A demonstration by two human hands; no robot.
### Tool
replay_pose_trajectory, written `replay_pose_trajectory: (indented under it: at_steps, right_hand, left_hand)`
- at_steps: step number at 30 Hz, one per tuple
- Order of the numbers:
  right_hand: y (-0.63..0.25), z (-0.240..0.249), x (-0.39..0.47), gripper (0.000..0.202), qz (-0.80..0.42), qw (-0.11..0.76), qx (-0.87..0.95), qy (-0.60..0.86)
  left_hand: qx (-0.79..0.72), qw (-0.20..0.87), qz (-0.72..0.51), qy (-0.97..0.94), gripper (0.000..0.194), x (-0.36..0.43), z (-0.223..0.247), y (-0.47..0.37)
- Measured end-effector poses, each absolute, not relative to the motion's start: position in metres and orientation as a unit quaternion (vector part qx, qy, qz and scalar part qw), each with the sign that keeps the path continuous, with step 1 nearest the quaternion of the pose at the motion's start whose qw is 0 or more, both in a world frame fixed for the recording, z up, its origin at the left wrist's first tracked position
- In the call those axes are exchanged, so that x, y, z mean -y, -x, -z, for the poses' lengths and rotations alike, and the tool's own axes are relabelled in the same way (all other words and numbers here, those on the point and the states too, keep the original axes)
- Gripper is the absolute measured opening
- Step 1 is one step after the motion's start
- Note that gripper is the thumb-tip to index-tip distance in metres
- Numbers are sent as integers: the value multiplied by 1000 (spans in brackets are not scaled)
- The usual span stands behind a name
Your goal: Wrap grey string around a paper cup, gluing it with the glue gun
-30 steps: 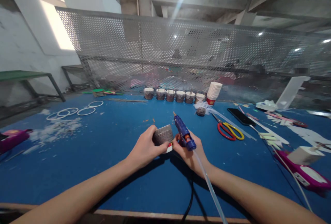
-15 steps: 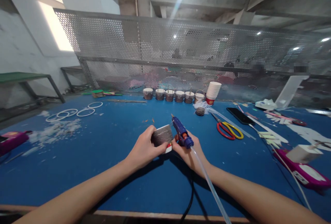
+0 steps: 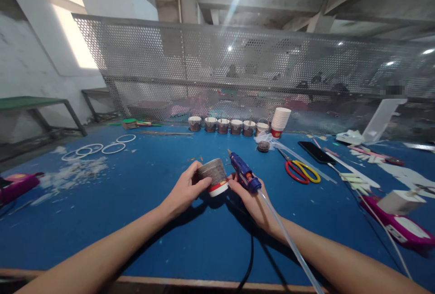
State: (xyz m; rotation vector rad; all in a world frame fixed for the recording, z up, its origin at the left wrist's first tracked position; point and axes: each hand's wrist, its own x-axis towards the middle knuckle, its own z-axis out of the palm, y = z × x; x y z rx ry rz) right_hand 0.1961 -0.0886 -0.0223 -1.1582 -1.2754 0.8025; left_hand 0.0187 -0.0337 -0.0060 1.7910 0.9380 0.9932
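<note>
My left hand [image 3: 186, 189] grips a paper cup [image 3: 213, 174] wrapped in grey-brown cord, thumb across its near side. A red and white band of the cup shows below the cord, and the cup is tilted. My right hand [image 3: 253, 201] is closed around a blue hot glue gun [image 3: 243, 171], nozzle pointing up and away. A long clear glue stick [image 3: 288, 239] runs out of the gun's back end toward me. My right fingertips are close to the cup's lower right edge; whether they touch it I cannot tell.
Several cord-wrapped cups [image 3: 223, 126] line the table's far side beside a stack of paper cups [image 3: 280, 122]. Scissors [image 3: 302, 171], a phone [image 3: 316, 152] and a magenta device [image 3: 397, 226] lie right. White rings [image 3: 113, 148] lie left. A perforated metal screen [image 3: 204, 67] stands behind.
The cup has turned in my left hand, so more of its red and white band shows. My right hand and the glue gun have shifted slightly right.
</note>
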Motion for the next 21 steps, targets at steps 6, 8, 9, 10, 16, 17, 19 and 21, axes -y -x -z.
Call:
replay_pose_trajectory:
  at_steps: [6,8,9,10,16,17,19,21]
  right_hand:
    - [-196,30,86,18,-377,602,524,470]
    - [-196,30,86,17,-387,604,518,466]
    - [-196,29,86,17,-386,606,517,466]
    - [-196,29,86,16,-380,607,518,467]
    - [-200,30,85,16,-316,602,558,476]
    - [-200,31,85,17,-305,596,568,478]
    - [-200,31,85,19,-282,585,588,482]
    - [-199,31,86,19,-270,578,602,481]
  left_hand:
    - [-359,440,-410,-714,23,32,7,-18]
    - [-359,445,-404,-714,21,32,7,-18]
    - [-364,447,-399,-713,21,32,7,-18]
    - [-372,447,-393,-712,24,32,7,-18]
    - [-379,375,-404,-743,41,34,9,-21]
    - [-370,364,-410,-750,40,33,11,-21]
    - [-357,354,-413,-760,41,31,14,-22]
    - [-358,357,-408,-760,43,30,17,-22]
